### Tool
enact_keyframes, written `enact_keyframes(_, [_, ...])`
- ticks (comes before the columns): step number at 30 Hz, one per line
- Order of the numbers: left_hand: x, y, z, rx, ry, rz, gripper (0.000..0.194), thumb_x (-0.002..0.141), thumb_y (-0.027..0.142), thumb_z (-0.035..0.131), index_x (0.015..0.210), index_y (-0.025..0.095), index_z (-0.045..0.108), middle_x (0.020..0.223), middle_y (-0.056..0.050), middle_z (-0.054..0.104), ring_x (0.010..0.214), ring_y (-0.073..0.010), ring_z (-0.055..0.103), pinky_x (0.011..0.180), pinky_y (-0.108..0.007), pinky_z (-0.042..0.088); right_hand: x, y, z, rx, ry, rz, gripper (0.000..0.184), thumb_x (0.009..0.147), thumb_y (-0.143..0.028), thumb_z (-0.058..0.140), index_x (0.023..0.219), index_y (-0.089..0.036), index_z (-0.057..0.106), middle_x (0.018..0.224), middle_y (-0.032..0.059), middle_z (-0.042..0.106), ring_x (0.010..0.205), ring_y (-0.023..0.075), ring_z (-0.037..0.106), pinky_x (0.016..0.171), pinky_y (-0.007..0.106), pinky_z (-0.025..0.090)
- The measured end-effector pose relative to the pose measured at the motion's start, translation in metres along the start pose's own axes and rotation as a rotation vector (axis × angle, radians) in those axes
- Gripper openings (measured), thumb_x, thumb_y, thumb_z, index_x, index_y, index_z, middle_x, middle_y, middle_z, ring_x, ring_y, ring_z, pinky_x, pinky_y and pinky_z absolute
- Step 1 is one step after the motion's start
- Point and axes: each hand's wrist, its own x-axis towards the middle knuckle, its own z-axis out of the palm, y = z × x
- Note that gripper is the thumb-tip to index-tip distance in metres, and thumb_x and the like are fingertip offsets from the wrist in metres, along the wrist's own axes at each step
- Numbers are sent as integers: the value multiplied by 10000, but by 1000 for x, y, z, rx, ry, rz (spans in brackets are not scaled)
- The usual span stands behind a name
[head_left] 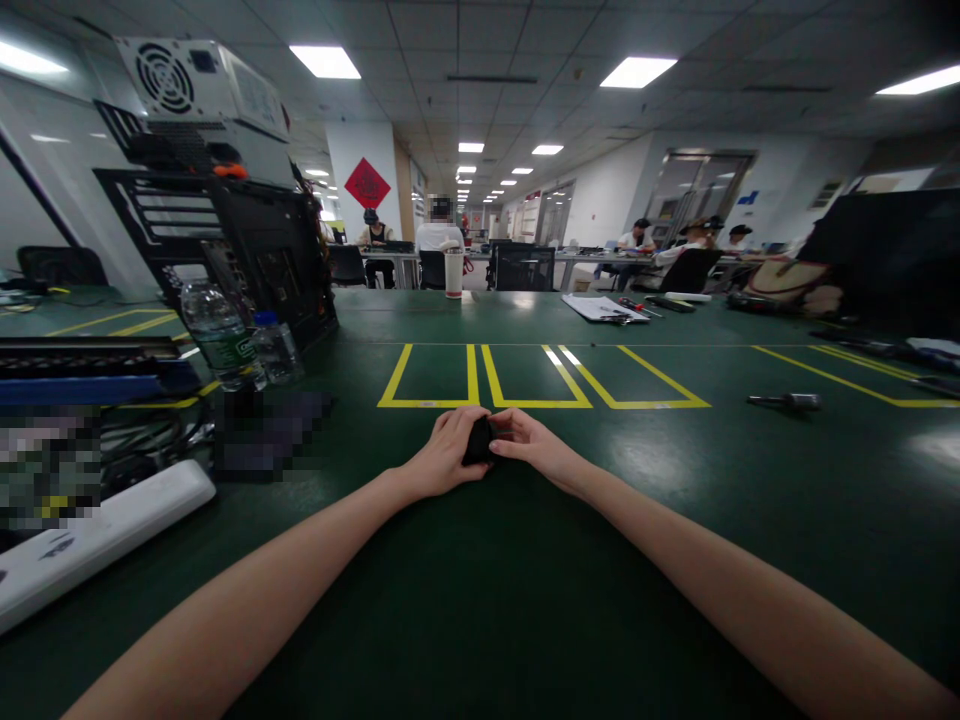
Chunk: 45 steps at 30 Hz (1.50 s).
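Observation:
A small black rounded object (478,442) is on the green tabletop straight ahead, between my two hands; its exact kind does not show. My left hand (448,452) is closed around its left side, fingers over the top and thumb along the near edge. From the right, my right hand (525,440) has its thumb and fingertips bent against the object's right side. The fingers cover much of it. Just beyond my hands, yellow tape outlines (532,404) mark the table.
At left stand computer hardware (277,270), water bottles (217,330) and a white power strip (112,535). A screwdriver (787,402) lies at right. Farther back are a paper cup (454,272) and a clipboard with papers (604,308). Several people sit at distant desks.

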Motion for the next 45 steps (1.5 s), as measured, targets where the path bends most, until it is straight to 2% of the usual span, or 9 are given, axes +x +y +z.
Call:
enact_keyframes(4, [0,0,0,3,-7,10,595,675,220,595,1171,224,265,1138,-69,420,1101,-228,395,965,-415,246,-1,-1,0,20,-46,-30,410,583,-185,709,895,-214,445,927,7,533,942,159,510,859,363,387])
enact_keyframes(11, [1,1,1,7,3,-2,618,665,221,603,1172,236,250,1134,-67,427,1104,-240,398,958,-431,246,0,3,1,1,27,-56,215,705,-268,609,866,-217,476,898,-7,538,911,142,510,859,343,382])
enact_keyframes(17, [0,1,-1,-3,-4,5,603,675,223,598,1173,237,260,1138,-64,423,1103,-235,395,963,-427,248,1,3,-1,-43,37,10,309,687,-268,625,959,-212,489,993,28,526,969,173,494,890,384,367])
enact_keyframes(23, [0,2,-2,-1,-1,19,581,681,215,590,1168,221,273,1133,-65,420,1099,-222,393,972,-404,242,-1,0,-2,-3,-58,-35,392,602,-170,694,907,-214,451,953,9,538,952,163,509,876,372,379])
enact_keyframes(30, [0,0,-1,-2,-2,8,603,676,223,599,1176,231,262,1138,-61,419,1096,-225,395,974,-417,242,-2,-2,3,-25,25,-34,199,731,-283,579,886,-213,478,924,6,540,911,150,510,853,353,377])
enact_keyframes(36, [0,1,-1,2,-4,17,608,674,219,599,1178,219,259,1138,-69,419,1102,-228,390,972,-415,244,2,3,0,-43,41,0,295,706,-257,607,968,-209,480,966,25,530,943,159,498,875,360,365])
enact_keyframes(42, [0,0,0,4,-1,13,600,671,209,599,1170,220,266,1135,-68,418,1101,-223,390,978,-407,236,0,2,-3,41,-70,-34,388,605,-176,693,916,-220,464,979,9,515,943,162,508,851,360,387])
enact_keyframes(45, [0,0,0,5,0,15,599,674,217,598,1171,217,265,1138,-69,415,1101,-221,389,977,-403,238,-2,1,-2,31,-49,-37,339,631,-206,678,897,-224,468,927,-2,529,926,153,505,850,350,377])
